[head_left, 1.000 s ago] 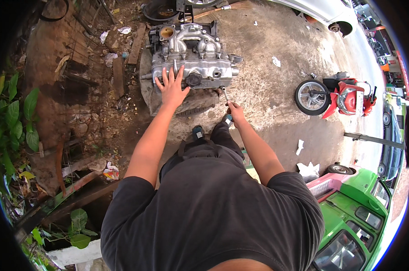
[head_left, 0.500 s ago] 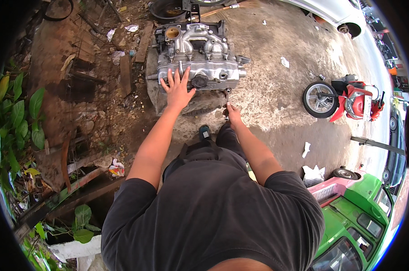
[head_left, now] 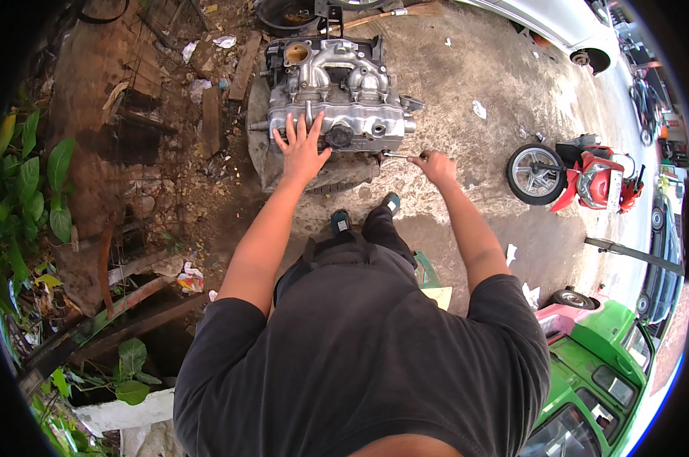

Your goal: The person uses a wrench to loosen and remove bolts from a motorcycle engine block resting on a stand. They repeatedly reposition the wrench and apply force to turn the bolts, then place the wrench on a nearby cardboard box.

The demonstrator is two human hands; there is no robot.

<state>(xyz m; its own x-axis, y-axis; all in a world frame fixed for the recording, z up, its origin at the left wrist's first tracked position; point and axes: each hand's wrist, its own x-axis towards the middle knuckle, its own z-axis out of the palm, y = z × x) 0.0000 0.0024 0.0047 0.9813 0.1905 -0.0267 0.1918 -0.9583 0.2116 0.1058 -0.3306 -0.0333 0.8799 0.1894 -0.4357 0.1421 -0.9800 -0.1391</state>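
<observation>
A silver engine stands in front of me, with its intake manifold on top and a dark round cap on the near side. My left hand lies on the engine's cover, fingers spread, just left of that cap. At the engine's lower right corner, my right hand is closed round the end of a slim metal wrench. The wrench points left from my fist, and its far end meets the engine's lower edge; what it sits on is too small to make out.
A red motorcycle stands to the right, with a green and pink vehicle nearer me. A white car is at the far right. Planks, litter and leafy plants lie left. A black basin sits behind the engine.
My right hand has swung the wrench outward to the right and away from me, from pointing toward me to lying sideways. My left hand stays spread on the engine.
</observation>
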